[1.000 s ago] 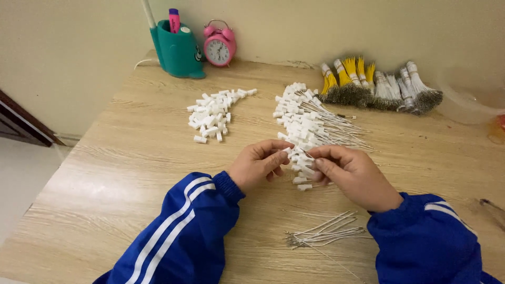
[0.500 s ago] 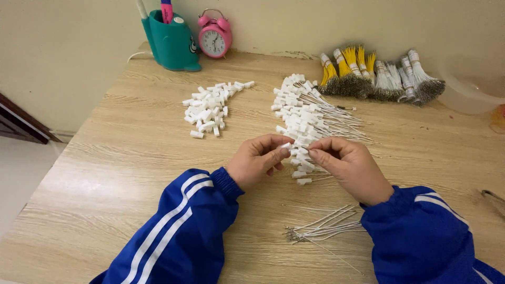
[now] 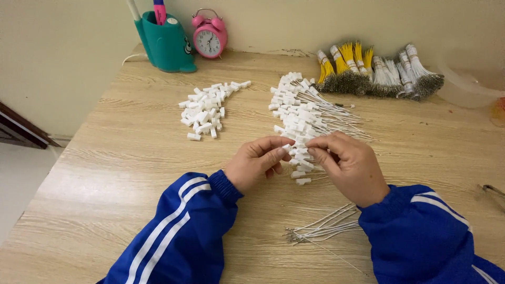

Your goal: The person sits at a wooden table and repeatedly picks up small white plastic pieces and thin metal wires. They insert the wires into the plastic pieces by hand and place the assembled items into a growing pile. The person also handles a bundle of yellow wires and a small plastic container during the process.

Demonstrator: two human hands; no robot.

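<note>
— Holding what, there in the middle?

— Pinching a small white plastic cap (image 3: 287, 149) between thumb and forefinger of the left hand (image 3: 256, 164), fingertips clamped on it. Meeting it with the right hand (image 3: 348, 167), fingers drawn together just beside the cap, seemingly nipping a thin white wire; too fine to tell for certain.

— Hovering where?

— Working just above the near end of the pile of capped wires (image 3: 302, 113), close over the wooden table (image 3: 115, 173). Keeping both blue sleeves resting near the edge.

— Doing it well how?

— Probably gripping the wire close to its tip, stopping it from bending. Lining the tip up straight with the cap's opening, pushing along the axis, not at a slant. Keeping the cap steady, moving only the wire.

— Lying about?

— Loose white caps (image 3: 208, 108) heaped to the left, well apart from the hands. Bare wires (image 3: 326, 226) fanned near the right wrist. Yellow and grey wire bundles (image 3: 379, 73) lined along the wall, with a teal pen holder (image 3: 167, 44) and a pink alarm clock (image 3: 209, 36) at the back.
</note>
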